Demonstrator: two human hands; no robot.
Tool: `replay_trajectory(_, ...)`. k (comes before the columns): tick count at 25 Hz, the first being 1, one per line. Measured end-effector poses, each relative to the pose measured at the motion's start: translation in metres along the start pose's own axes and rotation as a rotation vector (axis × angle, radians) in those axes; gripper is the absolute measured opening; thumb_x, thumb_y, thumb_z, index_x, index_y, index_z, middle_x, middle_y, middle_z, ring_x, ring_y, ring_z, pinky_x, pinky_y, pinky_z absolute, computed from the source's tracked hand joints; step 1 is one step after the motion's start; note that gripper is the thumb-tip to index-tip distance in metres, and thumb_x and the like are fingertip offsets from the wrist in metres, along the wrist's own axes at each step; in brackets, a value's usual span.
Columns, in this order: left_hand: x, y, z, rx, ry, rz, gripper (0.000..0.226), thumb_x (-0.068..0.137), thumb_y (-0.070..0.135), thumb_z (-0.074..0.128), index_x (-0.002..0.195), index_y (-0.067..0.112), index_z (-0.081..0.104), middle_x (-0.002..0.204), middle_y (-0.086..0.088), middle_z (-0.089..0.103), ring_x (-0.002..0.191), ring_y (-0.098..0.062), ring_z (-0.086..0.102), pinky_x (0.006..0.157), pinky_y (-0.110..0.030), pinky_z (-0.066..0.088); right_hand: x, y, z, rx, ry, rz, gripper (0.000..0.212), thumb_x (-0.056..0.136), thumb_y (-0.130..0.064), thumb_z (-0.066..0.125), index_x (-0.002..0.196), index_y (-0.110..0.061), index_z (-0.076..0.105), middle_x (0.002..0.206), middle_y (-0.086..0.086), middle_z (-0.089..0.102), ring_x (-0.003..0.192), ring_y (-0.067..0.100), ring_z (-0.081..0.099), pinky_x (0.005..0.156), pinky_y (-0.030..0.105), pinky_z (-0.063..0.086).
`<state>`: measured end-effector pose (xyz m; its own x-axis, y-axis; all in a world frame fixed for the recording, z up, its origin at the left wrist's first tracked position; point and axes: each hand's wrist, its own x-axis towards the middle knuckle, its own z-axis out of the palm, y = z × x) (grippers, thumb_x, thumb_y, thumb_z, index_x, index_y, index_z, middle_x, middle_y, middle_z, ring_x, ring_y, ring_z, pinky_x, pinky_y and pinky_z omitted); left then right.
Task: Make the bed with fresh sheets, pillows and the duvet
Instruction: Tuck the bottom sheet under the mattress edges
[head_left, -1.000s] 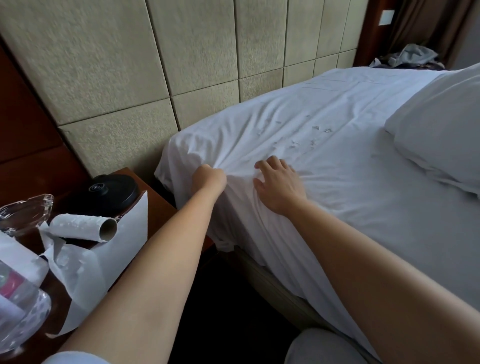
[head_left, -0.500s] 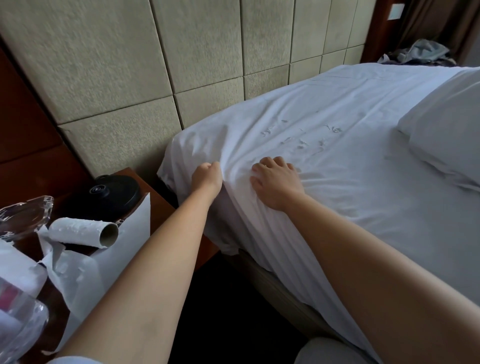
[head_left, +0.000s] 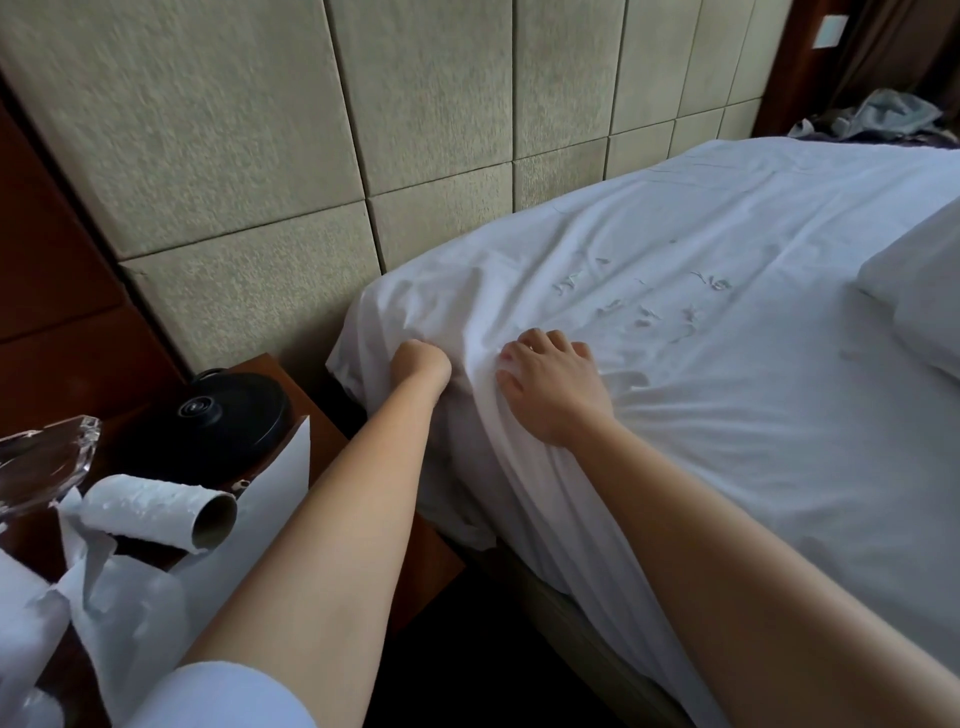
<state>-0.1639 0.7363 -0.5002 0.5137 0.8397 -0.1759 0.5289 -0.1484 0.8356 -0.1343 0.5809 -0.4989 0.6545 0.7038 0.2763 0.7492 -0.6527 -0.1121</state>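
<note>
Sheet of thin white cotton (head_left: 701, 415) lies soft and light over the bed's near-left corner. My left hand (head_left: 421, 364) fists a bunched fold at the edge; my right hand (head_left: 553, 384) presses flat beside it, fingers spread.

I am in a hotel-style bedroom: bed (head_left: 727, 415) with white sheet, padded wall panels (head_left: 260, 130), wooden nightstand (head_left: 322, 441) holding a kettle (head_left: 218, 421).

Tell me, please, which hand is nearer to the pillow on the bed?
The right hand: it lies on the sheet, on the pillow's side. The left hand bunches sheet at the mattress edge, farther off.
</note>
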Motion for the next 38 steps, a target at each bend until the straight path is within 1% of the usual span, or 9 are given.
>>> replay_trajectory(6, 0.010, -0.001, -0.018, 0.436, 0.284, 0.168, 0.040, 0.099, 0.011, 0.030, 0.133, 0.003, 0.048, 0.134, -0.016, 0.052, 0.122, -0.036, 0.050, 0.095, -0.042, 0.043, 0.015, -0.004, -0.003, 0.015, 0.016, -0.002, 0.038, 0.099, -0.035, 0.031, 0.130, -0.020, 0.049, 0.133, 0.000, 0.044, 0.123, 0.021, 0.038, 0.098, 0.035, 0.029)
replay_trajectory(8, 0.014, -0.004, -0.014, 0.472, 0.267, 0.162, 0.039, 0.100, 0.013, 0.031, 0.132, 0.002, 0.050, 0.133, -0.016, 0.053, 0.121, -0.035, 0.052, 0.095, -0.042, 0.044, 0.018, -0.004, -0.003, 0.005, -0.012, -0.019, 0.041, 0.099, -0.036, 0.032, 0.134, -0.020, 0.046, 0.139, -0.001, 0.040, 0.128, 0.021, 0.034, 0.102, 0.036, 0.027)
replay_trajectory(11, 0.030, -0.007, -0.008, 0.240, 0.113, 0.057, 0.041, 0.099, 0.020, 0.036, 0.131, -0.002, 0.050, 0.133, -0.020, 0.053, 0.120, -0.037, 0.052, 0.099, -0.041, 0.046, 0.028, -0.005, 0.003, -0.005, -0.017, -0.024, 0.039, 0.098, -0.035, 0.032, 0.131, -0.020, 0.049, 0.139, -0.001, 0.042, 0.128, 0.020, 0.035, 0.102, 0.035, 0.027)
replay_trajectory(14, 0.047, -0.009, -0.013, 0.031, 0.183, 0.025, 0.043, 0.100, 0.022, 0.036, 0.134, -0.002, 0.044, 0.134, -0.020, 0.052, 0.121, -0.037, 0.051, 0.101, -0.043, 0.043, 0.039, -0.007, 0.008, 0.019, 0.004, -0.037, 0.035, 0.098, -0.029, 0.032, 0.124, -0.018, 0.053, 0.133, -0.001, 0.046, 0.123, 0.020, 0.038, 0.099, 0.033, 0.027)
replay_trajectory(19, 0.078, -0.011, -0.011, 0.019, 0.119, 0.039, 0.054, 0.098, 0.042, 0.043, 0.133, 0.002, 0.042, 0.131, -0.019, 0.053, 0.119, -0.037, 0.051, 0.100, -0.044, 0.042, 0.053, -0.012, 0.017, 0.009, 0.044, -0.046, 0.037, 0.097, -0.029, 0.032, 0.126, -0.017, 0.052, 0.129, -0.001, 0.046, 0.121, 0.019, 0.039, 0.102, 0.032, 0.025)
replay_trajectory(22, 0.088, -0.008, -0.014, 0.214, 0.111, 0.184, 0.039, 0.101, 0.030, 0.037, 0.122, 0.000, 0.054, 0.123, -0.020, 0.058, 0.112, -0.037, 0.055, 0.085, -0.036, 0.043, 0.058, -0.014, 0.020, -0.017, 0.062, -0.058, 0.039, 0.096, -0.030, 0.033, 0.128, -0.017, 0.051, 0.129, -0.001, 0.045, 0.124, 0.019, 0.037, 0.105, 0.032, 0.023)
replay_trajectory(27, 0.095, 0.001, -0.024, 0.482, 0.328, 0.217, 0.034, 0.100, 0.012, 0.031, 0.131, 0.004, 0.042, 0.134, -0.016, 0.052, 0.120, -0.036, 0.053, 0.094, -0.044, 0.043, 0.070, -0.020, 0.022, -0.019, 0.058, -0.085, 0.039, 0.097, -0.030, 0.032, 0.128, -0.016, 0.052, 0.131, 0.000, 0.046, 0.125, 0.019, 0.037, 0.106, 0.033, 0.024)
replay_trajectory(34, 0.123, -0.006, -0.022, 0.033, 0.342, 0.167, 0.035, 0.100, 0.017, 0.036, 0.127, -0.004, 0.043, 0.137, -0.023, 0.045, 0.123, -0.039, 0.046, 0.096, -0.040, 0.040, 0.084, -0.024, 0.031, 0.031, 0.063, -0.084, 0.039, 0.096, -0.031, 0.034, 0.127, -0.018, 0.053, 0.130, -0.001, 0.044, 0.123, 0.019, 0.038, 0.104, 0.030, 0.023)
replay_trajectory(38, 0.144, -0.014, -0.027, 0.087, 0.205, 0.077, 0.039, 0.100, 0.020, 0.042, 0.130, -0.003, 0.049, 0.133, -0.022, 0.052, 0.122, -0.037, 0.051, 0.092, -0.037, 0.044, 0.099, -0.029, 0.037, 0.040, 0.079, -0.074, 0.039, 0.096, -0.031, 0.034, 0.126, -0.018, 0.054, 0.130, -0.001, 0.045, 0.123, 0.019, 0.038, 0.104, 0.031, 0.024)
